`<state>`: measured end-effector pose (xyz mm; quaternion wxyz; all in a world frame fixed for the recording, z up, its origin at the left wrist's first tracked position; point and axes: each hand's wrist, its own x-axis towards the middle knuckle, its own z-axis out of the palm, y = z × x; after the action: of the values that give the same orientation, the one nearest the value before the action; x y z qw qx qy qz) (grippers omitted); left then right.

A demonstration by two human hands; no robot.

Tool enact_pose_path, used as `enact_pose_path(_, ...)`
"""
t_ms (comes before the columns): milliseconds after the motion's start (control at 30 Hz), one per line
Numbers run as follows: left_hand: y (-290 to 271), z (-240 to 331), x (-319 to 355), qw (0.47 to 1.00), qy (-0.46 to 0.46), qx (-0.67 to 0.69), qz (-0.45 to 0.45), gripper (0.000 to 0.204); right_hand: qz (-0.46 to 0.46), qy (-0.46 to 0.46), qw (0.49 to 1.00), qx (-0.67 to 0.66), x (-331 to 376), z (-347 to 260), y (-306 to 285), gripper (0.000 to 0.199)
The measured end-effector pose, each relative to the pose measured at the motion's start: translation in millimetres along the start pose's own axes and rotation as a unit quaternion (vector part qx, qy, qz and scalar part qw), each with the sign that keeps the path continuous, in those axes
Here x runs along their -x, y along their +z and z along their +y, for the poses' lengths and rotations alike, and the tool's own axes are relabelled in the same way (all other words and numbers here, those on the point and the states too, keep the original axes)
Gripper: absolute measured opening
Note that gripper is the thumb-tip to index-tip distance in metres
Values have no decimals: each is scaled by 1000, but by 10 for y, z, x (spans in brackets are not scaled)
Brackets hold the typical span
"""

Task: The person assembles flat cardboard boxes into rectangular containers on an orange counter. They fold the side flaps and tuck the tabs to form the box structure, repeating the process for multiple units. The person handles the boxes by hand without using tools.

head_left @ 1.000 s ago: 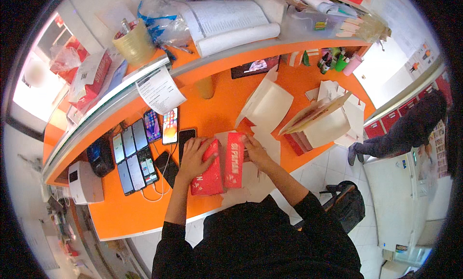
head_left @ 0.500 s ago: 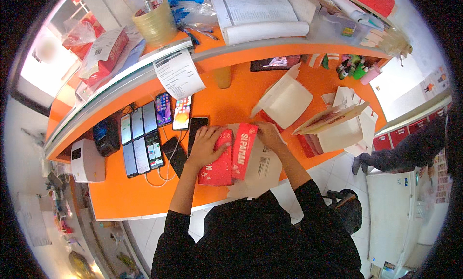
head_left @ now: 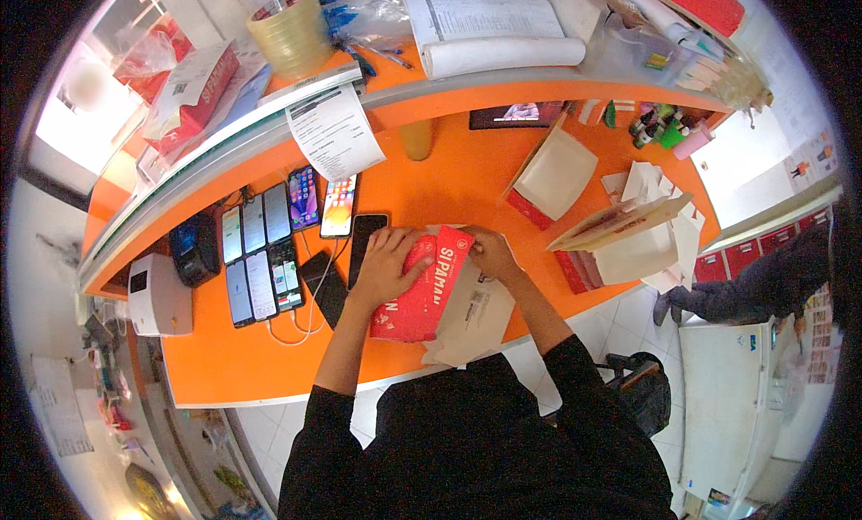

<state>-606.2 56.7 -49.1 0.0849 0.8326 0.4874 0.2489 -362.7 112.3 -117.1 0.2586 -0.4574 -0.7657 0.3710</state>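
A partly folded cardboard box (head_left: 406, 306), red with white lettering on its sides, lies in front of me at the near edge of the orange desk. My left hand (head_left: 388, 267) rests over its left red panel, fingers bent over the far part and thumb reaching across it. At the far right corner my right hand (head_left: 490, 254) has its fingers closed round the edge of a red side strip (head_left: 446, 282). A pale flap (head_left: 469, 321) with a printed code spreads out to the right, under my right forearm. The fingertips of my right hand are partly hidden.
Several phones (head_left: 260, 282) with cables lie left, beside a white device (head_left: 162, 295). Open pale boxes (head_left: 558, 174) and a stack of unfolded ones (head_left: 620, 242) sit right. A raised shelf holds tape rolls (head_left: 292, 39) and papers (head_left: 489, 17). A chair (head_left: 642, 390) stands behind the desk.
The right red strip has moved left against the left red panel, narrowing the gap between them. My right hand shifted slightly left with it. The open box at the back right has settled into another position.
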Motion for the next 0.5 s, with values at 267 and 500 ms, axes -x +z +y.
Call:
enact_pose_path(267, 213, -2, -76, 993, -89, -73, 8, 39, -121, -112, 985, -44, -168, -189, -279, 46)
enact_pose_path(500, 193, -11, -117, 992, -120, -47, -17, 41, -246, -68, 958, -131, -284, -237, -398, 54)
